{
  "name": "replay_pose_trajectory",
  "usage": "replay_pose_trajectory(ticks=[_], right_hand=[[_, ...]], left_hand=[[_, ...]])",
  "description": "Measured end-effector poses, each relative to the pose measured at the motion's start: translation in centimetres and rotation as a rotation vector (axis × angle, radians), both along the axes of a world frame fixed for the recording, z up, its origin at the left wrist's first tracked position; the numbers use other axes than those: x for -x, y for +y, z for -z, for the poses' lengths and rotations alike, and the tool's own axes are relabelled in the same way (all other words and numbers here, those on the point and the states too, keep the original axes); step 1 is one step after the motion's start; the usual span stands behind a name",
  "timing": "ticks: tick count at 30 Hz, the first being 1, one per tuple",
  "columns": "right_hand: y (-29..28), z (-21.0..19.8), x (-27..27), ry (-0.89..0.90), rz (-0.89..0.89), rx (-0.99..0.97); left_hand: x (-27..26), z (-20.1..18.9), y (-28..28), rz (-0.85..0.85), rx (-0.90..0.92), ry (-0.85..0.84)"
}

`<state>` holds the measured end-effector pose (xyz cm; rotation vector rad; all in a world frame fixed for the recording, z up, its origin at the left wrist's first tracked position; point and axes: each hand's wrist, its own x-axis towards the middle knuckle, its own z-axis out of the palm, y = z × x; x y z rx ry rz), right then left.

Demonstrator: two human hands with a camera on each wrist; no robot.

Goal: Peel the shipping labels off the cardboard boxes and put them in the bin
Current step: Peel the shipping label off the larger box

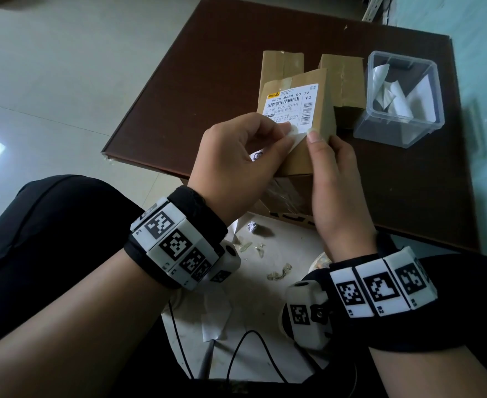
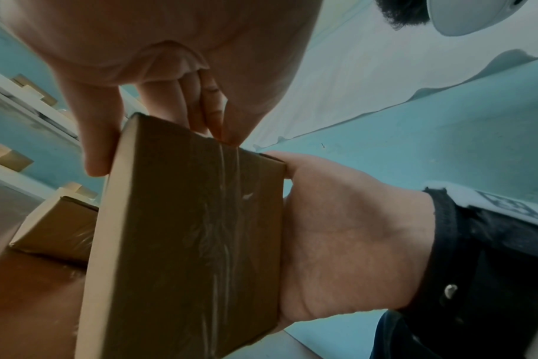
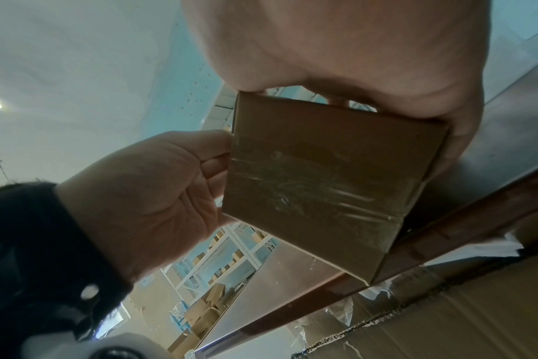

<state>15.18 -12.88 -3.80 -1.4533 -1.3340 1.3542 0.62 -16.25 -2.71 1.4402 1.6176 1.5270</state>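
Both hands clamp the taped cardboard box [image 1: 299, 156], left hand [image 1: 236, 165] pinching its white barcoded label's [image 1: 291, 110] lifted corner, right hand [image 1: 331, 179] bracing.

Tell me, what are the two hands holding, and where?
The left hand pinches the white shipping label's peeled lower corner. The right hand grips the small brown cardboard box by its right side edge.

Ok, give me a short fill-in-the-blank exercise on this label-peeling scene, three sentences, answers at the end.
1. The left hand pinches the lifted corner of the white printed shipping label, while the ____ hand steadies the brown cardboard box.
2. The clear plastic bin already holds peeled ____.
3. Behind the held box, ____ more taped cardboard boxes stand on the dark brown table.

Missing words: right; labels; two
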Motion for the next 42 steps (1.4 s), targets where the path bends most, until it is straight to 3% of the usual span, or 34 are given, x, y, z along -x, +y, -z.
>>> replay_pose_trajectory(ticks=[27,33,42], right_hand=[[-0.07,0.0,-0.06,-0.017,-0.011,-0.002],[0.01,-0.06,-0.11,-0.008,0.002,-0.021],[0.16,-0.07,-0.14,0.03,0.036,-0.034]], left_hand=[[-0.17,0.08,-0.16,-0.023,-0.012,0.002],[0.46,0.48,0.07,-0.049,-0.009,0.133],[0.1,0.52,0.23,-0.068,-0.005,0.114]])
